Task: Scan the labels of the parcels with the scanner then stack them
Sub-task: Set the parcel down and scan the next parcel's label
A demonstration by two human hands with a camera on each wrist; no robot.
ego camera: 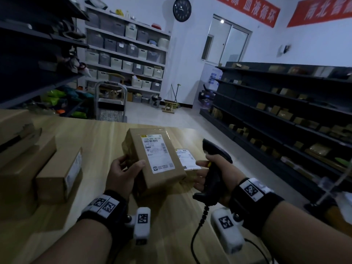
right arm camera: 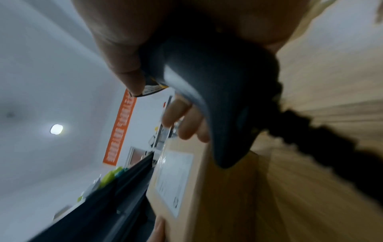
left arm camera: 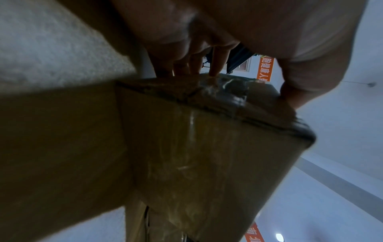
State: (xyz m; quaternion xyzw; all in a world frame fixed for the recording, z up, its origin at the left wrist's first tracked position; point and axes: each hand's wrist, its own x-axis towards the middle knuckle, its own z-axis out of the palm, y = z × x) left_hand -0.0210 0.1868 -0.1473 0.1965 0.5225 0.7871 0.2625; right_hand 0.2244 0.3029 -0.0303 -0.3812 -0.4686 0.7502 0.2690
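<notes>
Parcel label (ego camera: 159, 153) is showing "BOX1" under a barcode; the code line above isn't readable. Red wall banner (ego camera: 253, 8) is displaying "血液循环". Second banner (ego camera: 323, 10) is showing "南北", remainder cut off.

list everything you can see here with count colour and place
held parcel: 1, brown with a white label, raised over the table
second parcel: 1, brown with a white label, on the table behind the held one
boxes: several, brown, table's left side
scanner: 1, black, corded, right of the held parcel
table: 1, light wood
shelves: dark, right, holding brown parcels
clock: 1, black, back wall
left hand: grips the held parcel
right hand: grips the scanner
</notes>
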